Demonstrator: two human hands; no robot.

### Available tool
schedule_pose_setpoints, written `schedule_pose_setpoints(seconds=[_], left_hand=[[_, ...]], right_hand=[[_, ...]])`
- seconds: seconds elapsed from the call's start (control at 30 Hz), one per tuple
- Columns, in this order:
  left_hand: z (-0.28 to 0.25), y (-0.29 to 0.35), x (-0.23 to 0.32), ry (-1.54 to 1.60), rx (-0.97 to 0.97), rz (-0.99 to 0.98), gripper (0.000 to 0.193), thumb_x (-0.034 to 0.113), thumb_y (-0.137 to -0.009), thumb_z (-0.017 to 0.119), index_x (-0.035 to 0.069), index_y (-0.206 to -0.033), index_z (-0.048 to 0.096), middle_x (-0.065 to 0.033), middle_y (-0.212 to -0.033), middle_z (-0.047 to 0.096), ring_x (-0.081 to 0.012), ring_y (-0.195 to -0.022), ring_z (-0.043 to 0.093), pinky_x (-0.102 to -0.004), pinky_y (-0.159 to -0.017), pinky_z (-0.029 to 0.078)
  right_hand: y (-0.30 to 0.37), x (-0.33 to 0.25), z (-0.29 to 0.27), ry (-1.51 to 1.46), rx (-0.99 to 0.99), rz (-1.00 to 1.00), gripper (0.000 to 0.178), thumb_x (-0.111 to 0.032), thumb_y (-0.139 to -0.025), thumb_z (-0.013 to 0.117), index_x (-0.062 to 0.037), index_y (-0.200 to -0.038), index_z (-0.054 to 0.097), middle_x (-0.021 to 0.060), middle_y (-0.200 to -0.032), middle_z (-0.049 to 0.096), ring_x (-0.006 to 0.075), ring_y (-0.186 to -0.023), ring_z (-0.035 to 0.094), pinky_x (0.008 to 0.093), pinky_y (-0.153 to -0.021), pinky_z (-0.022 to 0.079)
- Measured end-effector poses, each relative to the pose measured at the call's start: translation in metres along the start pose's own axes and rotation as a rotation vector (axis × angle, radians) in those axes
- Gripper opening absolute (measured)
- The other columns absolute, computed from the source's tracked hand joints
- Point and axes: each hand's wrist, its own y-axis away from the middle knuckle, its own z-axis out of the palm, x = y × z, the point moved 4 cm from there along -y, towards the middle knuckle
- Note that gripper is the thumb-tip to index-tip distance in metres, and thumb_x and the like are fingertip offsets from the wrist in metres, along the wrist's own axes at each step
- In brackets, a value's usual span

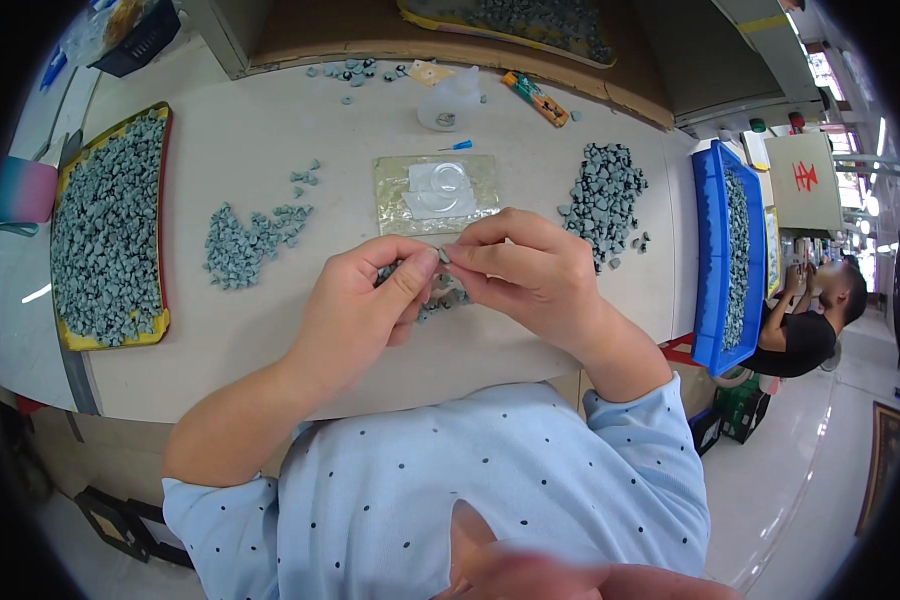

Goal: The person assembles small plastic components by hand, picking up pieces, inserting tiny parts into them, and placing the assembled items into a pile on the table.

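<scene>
Head view, watched from my remote seat: the left hand (360, 305) and the right hand (535, 275) meet over the surface (320, 190), their fingers (410, 276) pinching a small grey-green stone chip (443, 256) between the thumb and forefinger tips. I cannot tell whether a second chip is pressed against it, since the fingertips cover most of it. Just below lies a loose heap (445, 303) of similar chips, partly hidden by the hands. To handle this pinch well, I would grip lightly at the chip's edges, leaving its face clear, and use one hand to steady while the other turns it. I would work low over the heap, so a slip would cost little. Chips form a left pile (240, 245) and a right pile (607, 195), well apart; I would steer both wrists clear of them, and of the clear block (392, 215) ahead, to avoid mixing or scattering anything.
</scene>
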Motion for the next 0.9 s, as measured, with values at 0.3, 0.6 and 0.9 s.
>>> schedule_pose_setpoints(seconds=[0.3, 0.6, 0.9], left_hand=[[-0.002, 0.007, 0.001, -0.043, -0.067, 0.022, 0.017, 0.012, -0.090, 0.048, 0.001, -0.098, 0.057, 0.0030, -0.066, 0.045, -0.0024, -0.051, 0.034, -0.0186, -0.043, 0.028], [-0.012, 0.008, -0.001, 0.200, -0.023, -0.072, 0.018, 0.012, -0.087, 0.052, 0.001, -0.102, 0.055, -0.0004, -0.078, 0.047, -0.0017, -0.050, 0.030, -0.0167, -0.041, 0.022], [-0.014, 0.011, 0.007, 0.216, -0.055, 0.034, 0.020, 0.014, -0.089, 0.053, 0.000, -0.104, 0.055, -0.0055, -0.086, 0.054, -0.0016, -0.050, 0.030, -0.0176, -0.043, 0.024]], right_hand=[[-0.007, 0.007, -0.001, 0.186, 0.023, -0.118, 0.021, 0.006, -0.059, 0.072, -0.0013, -0.076, 0.063, 0.0067, -0.072, 0.060, 0.0181, -0.059, 0.058, 0.0254, -0.050, 0.048], [-0.013, 0.015, 0.002, 0.482, 0.023, -0.250, 0.026, 0.003, -0.057, 0.071, -0.0013, -0.082, 0.064, 0.0057, -0.079, 0.058, 0.0185, -0.064, 0.055, 0.0281, -0.054, 0.044], [-0.018, 0.007, 0.005, 0.413, 0.074, -0.224, 0.022, 0.005, -0.060, 0.069, -0.0006, -0.081, 0.063, 0.0066, -0.081, 0.058, 0.0182, -0.064, 0.055, 0.0263, -0.055, 0.045]])
